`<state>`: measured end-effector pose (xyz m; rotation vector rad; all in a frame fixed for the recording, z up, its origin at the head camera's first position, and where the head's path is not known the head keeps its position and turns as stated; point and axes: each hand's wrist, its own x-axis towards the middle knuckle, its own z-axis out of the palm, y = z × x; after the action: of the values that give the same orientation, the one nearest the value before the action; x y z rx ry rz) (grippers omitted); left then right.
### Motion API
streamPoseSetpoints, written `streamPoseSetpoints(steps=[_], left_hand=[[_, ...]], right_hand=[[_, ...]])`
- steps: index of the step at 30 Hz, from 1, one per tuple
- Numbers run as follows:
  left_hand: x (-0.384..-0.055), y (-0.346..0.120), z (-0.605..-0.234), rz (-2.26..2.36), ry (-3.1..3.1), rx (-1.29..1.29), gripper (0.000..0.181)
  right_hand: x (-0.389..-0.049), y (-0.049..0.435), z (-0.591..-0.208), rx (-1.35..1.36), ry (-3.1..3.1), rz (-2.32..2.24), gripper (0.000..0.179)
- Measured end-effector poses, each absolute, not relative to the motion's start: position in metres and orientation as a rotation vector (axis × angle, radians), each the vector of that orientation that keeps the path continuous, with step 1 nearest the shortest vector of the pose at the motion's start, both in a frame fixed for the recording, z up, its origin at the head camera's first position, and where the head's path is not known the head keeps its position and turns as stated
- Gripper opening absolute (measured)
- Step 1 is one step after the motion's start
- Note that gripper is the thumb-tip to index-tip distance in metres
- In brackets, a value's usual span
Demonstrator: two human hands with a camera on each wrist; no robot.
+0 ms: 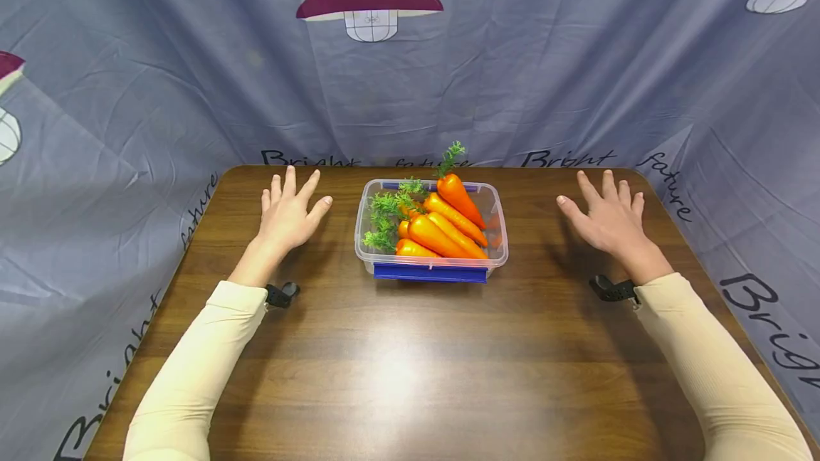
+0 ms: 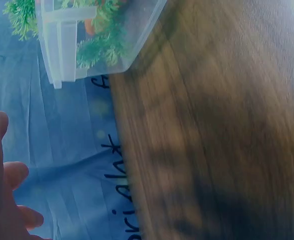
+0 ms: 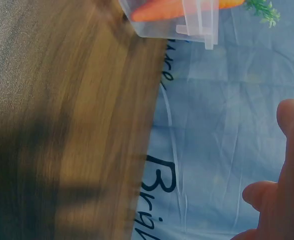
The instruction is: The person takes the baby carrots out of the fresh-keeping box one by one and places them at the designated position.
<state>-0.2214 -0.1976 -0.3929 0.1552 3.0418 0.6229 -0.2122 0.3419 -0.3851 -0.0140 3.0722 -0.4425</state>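
A clear plastic container [image 1: 431, 261] with blue side clips stands on the table between the two hands. Several orange carrots [image 1: 438, 235] with green leafy tops [image 1: 383, 218] lie inside it, one with its top poking over the far rim. My left hand [image 1: 286, 215], fingers spread, is held to the left of the container, apart from it and holding nothing. On the other side, my right hand [image 1: 610, 217] is likewise spread and holds nothing. Both wrist views show the container's near end [image 2: 61, 47] beyond the fingers, with a carrot [image 3: 159, 9] seen through its wall in the right one.
The brown wooden table [image 1: 397, 361] reflects a bright patch of light in front of the container. A grey-blue curtain [image 1: 410, 91] printed with lamps and black lettering hangs behind the table and at both sides. Each wrist wears a black strap [image 1: 282, 295].
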Motion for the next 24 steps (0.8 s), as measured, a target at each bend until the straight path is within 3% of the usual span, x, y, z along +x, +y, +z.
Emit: streamPoseSetpoints(steps=[24], left_hand=[[-0.216,-0.141,-0.423,1.442,2.669,0.218,0.056]], right_hand=[[-0.208,0.342,-0.386,0.003,3.062,-0.437,0.087]])
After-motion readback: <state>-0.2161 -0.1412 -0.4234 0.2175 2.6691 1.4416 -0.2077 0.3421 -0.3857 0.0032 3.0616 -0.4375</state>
